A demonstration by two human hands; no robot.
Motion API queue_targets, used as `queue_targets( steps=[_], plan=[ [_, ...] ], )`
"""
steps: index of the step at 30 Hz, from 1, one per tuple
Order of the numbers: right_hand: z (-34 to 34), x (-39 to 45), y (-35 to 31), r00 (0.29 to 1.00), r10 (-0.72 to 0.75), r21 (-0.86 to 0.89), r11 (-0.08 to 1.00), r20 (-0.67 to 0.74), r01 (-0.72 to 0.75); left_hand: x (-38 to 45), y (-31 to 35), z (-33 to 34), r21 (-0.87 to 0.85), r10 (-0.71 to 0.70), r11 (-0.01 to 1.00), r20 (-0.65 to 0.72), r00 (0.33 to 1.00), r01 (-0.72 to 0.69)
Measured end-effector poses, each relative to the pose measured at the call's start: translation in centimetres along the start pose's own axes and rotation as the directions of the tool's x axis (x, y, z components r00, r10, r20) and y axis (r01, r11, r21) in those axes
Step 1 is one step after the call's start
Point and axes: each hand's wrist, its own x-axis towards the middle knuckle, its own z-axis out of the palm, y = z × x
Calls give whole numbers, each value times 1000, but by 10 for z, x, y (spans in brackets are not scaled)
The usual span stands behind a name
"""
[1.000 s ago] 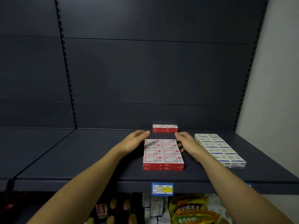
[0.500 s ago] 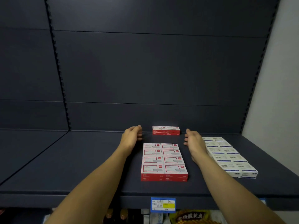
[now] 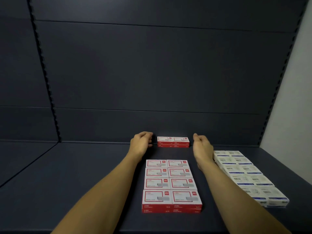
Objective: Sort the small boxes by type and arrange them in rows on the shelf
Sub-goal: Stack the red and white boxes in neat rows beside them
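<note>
Reaching toward the back of the dark shelf [image 3: 84, 174] with both hands. Left hand [image 3: 141, 144] at about 9 o'clock of the back red stack [image 3: 173, 142], fingers loosely curled, holding nothing, fingertips just beside the stack's left end but apart from it. Right hand [image 3: 201, 146] at 3 o'clock of the same stack, fingers straighter, palm turned inward, likewise empty and not touching.

Back red stack sitting against the rear panel at 12 o'clock of the scene, apparently two boxes wide and two high. Front red block [image 3: 171, 184] lying nearer, at 6 o'clock of the stack, in tidy rows two across, well apart from it. White boxes [image 3: 244, 176] in their own rows at 3 o'clock of the red block, right forearm passing just beside their far corner.

Likely next: squeezing the back stack from both ends and drawing it forward to join the red block.

Risks, as judged:
- Uneven squeeze, splitting the pair at its middle seam or sliding the top layer off.
- Dragging too fast and ramming the front block out of line.
- Right wrist brushing the nearest white boxes, skewing that row.
</note>
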Motion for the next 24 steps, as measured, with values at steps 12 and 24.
queue_targets(
  steps=[12, 24],
  plan=[
    [15, 14, 2, 999, -26, -97, 995, 42, 30, 17, -2, 12, -37, -156, 987, 60, 986, 159],
    [13, 7, -1, 994, -49, -168, 984, 95, 65, 6, 7, 11, -23, -190, 981, 63, 980, 192]
  ],
)
